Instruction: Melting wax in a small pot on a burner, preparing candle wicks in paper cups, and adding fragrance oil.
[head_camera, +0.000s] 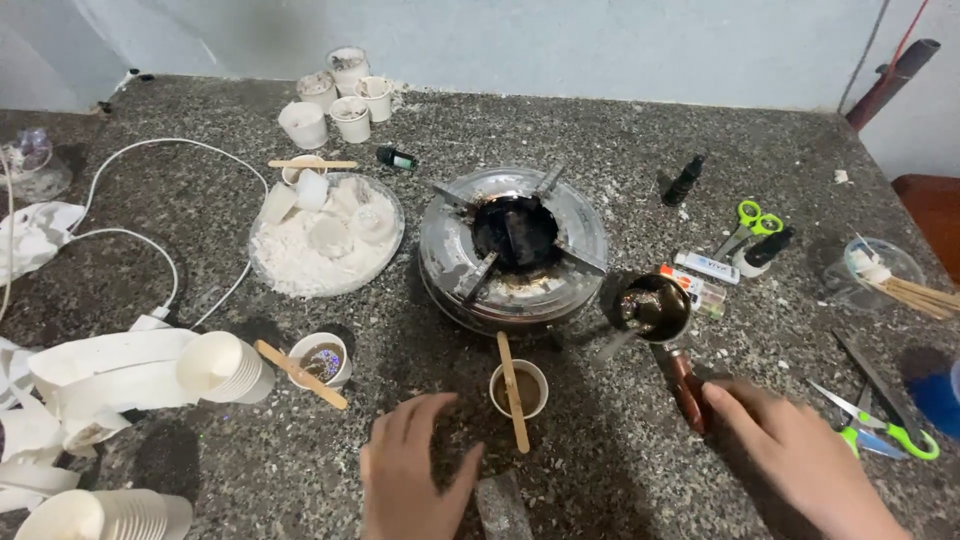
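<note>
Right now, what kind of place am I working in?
Probably a home craft corner, maybe for candle making. A speckled stone counter holds a round metal burner, a glass dish of white wax-like chunks and small paper cups with wooden stirring sticks.

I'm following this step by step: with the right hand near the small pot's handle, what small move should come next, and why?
Probably close the right hand around the reddish handle of the small pot. The fingertips are right at the handle's end, apparently not yet gripping, while the left hand rests flat near the paper cup with a wooden stick across it.
</note>
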